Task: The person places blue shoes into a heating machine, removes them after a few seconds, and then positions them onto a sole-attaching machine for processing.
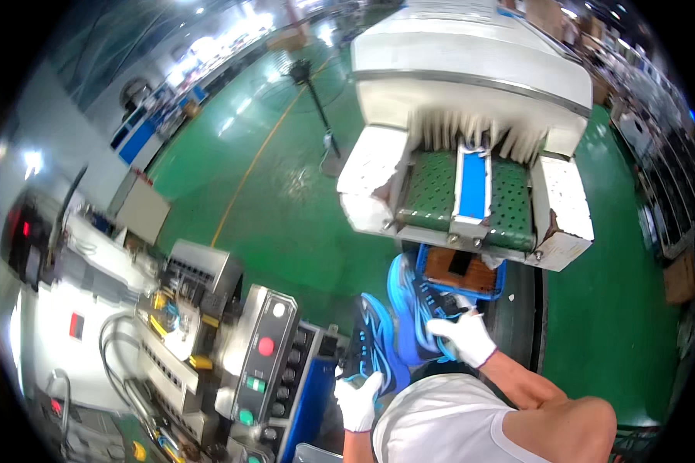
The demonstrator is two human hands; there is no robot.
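My left hand [358,400], in a white glove, is closed around the heel end of a blue and black sneaker [378,339]. Its toe points away from me, up the picture. Another sneaker [411,309] of the same colours is gripped at its ankle opening by my right hand [466,338], also gloved in white. That one is tilted, with its pale blue sole side turned left. Both shoes are in the air in front of my body, close beside each other. The fingertips inside the shoe openings are hidden.
Ahead stands a white tunnel machine [471,100] with a fringe curtain and green perforated belts [510,201]. A blue crate [489,296] sits below its mouth. At my left are a button panel [267,347] and a machine with cables. A standing fan [314,100] is farther off.
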